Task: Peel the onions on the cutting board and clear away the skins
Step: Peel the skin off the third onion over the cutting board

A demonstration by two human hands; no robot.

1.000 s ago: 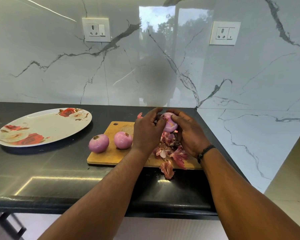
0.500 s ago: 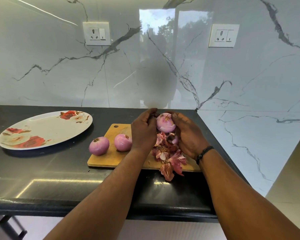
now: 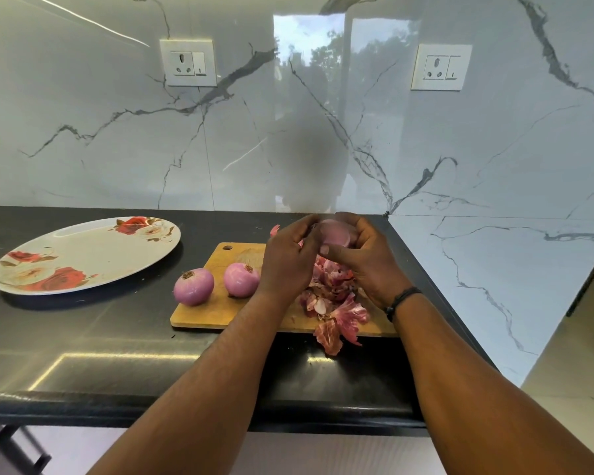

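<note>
Three round pink-purple peeled onions are in view: one (image 3: 193, 286) at the near left corner of the board, one (image 3: 241, 279) just beside it, and one (image 3: 335, 234) held up between the two hands, left (image 3: 288, 262) and right (image 3: 367, 265). There is one rectangular wooden cutting board (image 3: 220, 311), one heap of papery red-pink onion skins (image 3: 333, 303), one oval white plate with red rose print (image 3: 83, 255), one black glossy table (image 3: 100, 344), and two white wall sockets (image 3: 188, 62) (image 3: 441, 67).

Floral plate (image 3: 83, 255) on black counter (image 3: 117, 354); two wall sockets (image 3: 188, 62)
</note>
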